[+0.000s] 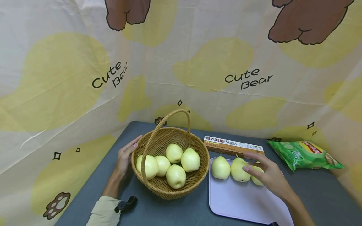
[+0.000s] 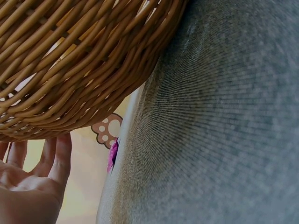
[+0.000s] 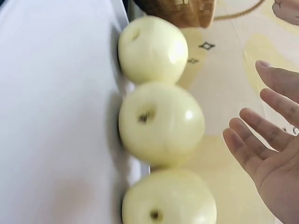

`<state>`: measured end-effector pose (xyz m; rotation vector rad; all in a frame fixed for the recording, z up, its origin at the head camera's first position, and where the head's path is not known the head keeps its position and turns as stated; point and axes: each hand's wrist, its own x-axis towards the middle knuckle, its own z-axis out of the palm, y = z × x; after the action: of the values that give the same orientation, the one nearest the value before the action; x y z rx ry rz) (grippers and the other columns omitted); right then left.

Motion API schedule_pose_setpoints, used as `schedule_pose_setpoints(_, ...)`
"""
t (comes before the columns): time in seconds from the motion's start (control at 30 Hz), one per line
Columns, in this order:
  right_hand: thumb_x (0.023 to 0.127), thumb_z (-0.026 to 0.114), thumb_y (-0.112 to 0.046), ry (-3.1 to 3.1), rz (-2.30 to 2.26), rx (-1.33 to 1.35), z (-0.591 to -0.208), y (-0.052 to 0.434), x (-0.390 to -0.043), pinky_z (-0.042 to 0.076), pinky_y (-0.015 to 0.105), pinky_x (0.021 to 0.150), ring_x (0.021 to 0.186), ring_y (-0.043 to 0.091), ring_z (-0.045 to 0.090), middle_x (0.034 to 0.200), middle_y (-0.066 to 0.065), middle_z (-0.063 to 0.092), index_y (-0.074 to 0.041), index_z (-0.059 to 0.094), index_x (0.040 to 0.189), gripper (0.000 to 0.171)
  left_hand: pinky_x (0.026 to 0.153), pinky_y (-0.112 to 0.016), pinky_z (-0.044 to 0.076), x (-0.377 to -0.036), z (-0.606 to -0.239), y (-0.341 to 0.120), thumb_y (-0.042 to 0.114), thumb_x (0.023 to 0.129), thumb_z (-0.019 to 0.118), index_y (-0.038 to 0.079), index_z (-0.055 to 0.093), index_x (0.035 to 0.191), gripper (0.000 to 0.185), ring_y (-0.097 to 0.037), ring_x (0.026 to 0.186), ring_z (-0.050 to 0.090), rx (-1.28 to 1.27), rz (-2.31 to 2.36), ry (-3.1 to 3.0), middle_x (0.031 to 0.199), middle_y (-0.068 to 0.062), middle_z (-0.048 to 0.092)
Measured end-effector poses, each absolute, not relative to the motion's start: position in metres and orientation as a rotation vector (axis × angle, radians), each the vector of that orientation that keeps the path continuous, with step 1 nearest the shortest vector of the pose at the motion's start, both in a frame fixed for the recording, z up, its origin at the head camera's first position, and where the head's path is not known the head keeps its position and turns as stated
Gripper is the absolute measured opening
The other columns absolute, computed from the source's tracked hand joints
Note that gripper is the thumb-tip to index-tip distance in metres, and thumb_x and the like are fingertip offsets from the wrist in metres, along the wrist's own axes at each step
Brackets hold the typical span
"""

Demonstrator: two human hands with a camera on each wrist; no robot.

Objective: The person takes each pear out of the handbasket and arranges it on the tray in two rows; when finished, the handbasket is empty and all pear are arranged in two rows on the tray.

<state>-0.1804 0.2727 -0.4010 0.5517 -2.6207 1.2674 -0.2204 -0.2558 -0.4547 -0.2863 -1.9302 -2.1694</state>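
Note:
A woven wicker basket (image 1: pixel 169 194) with a tall arched handle holds several pale yellow-green pears (image 1: pixel 176 176). At its left side my left hand (image 1: pixel 124 158) touches the wall near the rim; the left wrist view has its extended fingers (image 2: pixel 60 161) against the weave. Three more pears (image 1: pixel 221 168) stand in a row along the far edge of a lilac tray (image 1: pixel 240 201). Over the right end of that row is my right hand (image 1: pixel 270 177), fingers spread and nothing in its grasp. It partly covers the rightmost pear in the head view.
Behind the tray lies a long pasta box (image 1: pixel 233 146). A green bag of chips (image 1: pixel 306 153) rests at the right back of the dark grey table (image 1: pixel 158 213). A printed cloth (image 1: pixel 203 103) hangs around the table's back and sides.

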Motion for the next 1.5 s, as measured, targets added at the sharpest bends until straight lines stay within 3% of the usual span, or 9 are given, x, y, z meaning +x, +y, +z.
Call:
schedule_pose_setpoints(0.2,0.098,0.079,-0.016,-2.585,1.378,0.616,-0.399,0.247,-0.188,0.056,0.018,0.098,0.119,0.001,0.065,0.139,0.013,0.066,-0.012,0.066,0.141,0.045,0.107,-0.024,0.053,-0.221,-0.456,-0.256,0.022,0.113,0.049,-0.002,0.05,0.155,0.049,-0.014,0.134,0.063,-0.277,-2.166,-1.944,0.154,-0.009,0.059)
schedule_pose_setpoints(0.33,0.098,0.079,-0.015,-2.559,1.48,0.653,-0.396,0.232,-0.192,0.059,0.024,0.097,0.122,0.008,0.066,0.14,0.017,0.065,-0.005,0.065,0.141,0.047,0.107,-0.023,0.052,-0.22,-0.456,-0.257,0.023,0.114,0.049,-0.002,0.05,0.156,0.049,-0.013,0.134,0.063,-0.271,-2.162,-1.954,0.156,-0.013,0.057)
schedule_pose_setpoints(0.6,0.097,0.079,-0.011,-2.478,1.557,0.792,-0.389,0.204,-0.198,0.061,0.031,0.098,0.127,0.014,0.065,0.143,0.015,0.064,-0.007,0.066,0.142,0.047,0.108,-0.024,0.052,-0.219,-0.455,-0.256,0.024,0.114,0.049,-0.002,0.05,0.156,0.049,-0.013,0.135,0.062,-0.275,-2.148,-1.959,0.157,-0.018,0.054)
schedule_pose_setpoints(0.83,0.1,0.076,-0.011,-2.449,1.539,0.907,-0.384,0.183,-0.202,0.06,0.029,0.099,0.124,0.01,0.066,0.141,0.015,0.066,-0.003,0.066,0.141,0.043,0.109,-0.024,0.052,-0.218,-0.455,-0.256,0.023,0.113,0.049,-0.002,0.05,0.156,0.049,-0.013,0.135,0.062,-0.277,-2.163,-1.947,0.158,-0.017,0.054)
schedule_pose_setpoints(1.13,0.1,0.076,-0.01,-2.407,1.566,1.025,-0.373,0.16,-0.207,0.062,0.039,0.098,0.124,0.038,0.067,0.137,0.009,0.069,-0.012,0.068,0.14,0.041,0.109,-0.025,0.052,-0.219,-0.454,-0.255,0.023,0.114,0.049,-0.001,0.05,0.156,0.049,-0.016,0.136,0.062,-0.271,-2.172,-1.953,0.158,-0.02,0.052)
schedule_pose_setpoints(1.27,0.099,0.077,-0.014,-2.455,1.538,1.004,-0.369,0.152,-0.206,0.061,0.047,0.099,0.124,0.039,0.067,0.136,0.006,0.07,-0.011,0.068,0.139,0.041,0.108,-0.026,0.053,-0.219,-0.455,-0.255,0.024,0.114,0.049,0.0,0.05,0.156,0.049,-0.016,0.135,0.063,-0.259,-2.17,-1.958,0.158,-0.021,0.052)
schedule_pose_setpoints(1.5,0.1,0.077,-0.018,-2.493,1.501,0.988,-0.364,0.14,-0.207,0.061,0.044,0.099,0.122,0.036,0.069,0.133,0.003,0.072,-0.013,0.069,0.137,0.038,0.109,-0.026,0.052,-0.219,-0.455,-0.256,0.024,0.114,0.049,-0.001,0.051,0.156,0.049,-0.016,0.135,0.062,-0.265,-2.162,-1.958,0.158,-0.022,0.051)
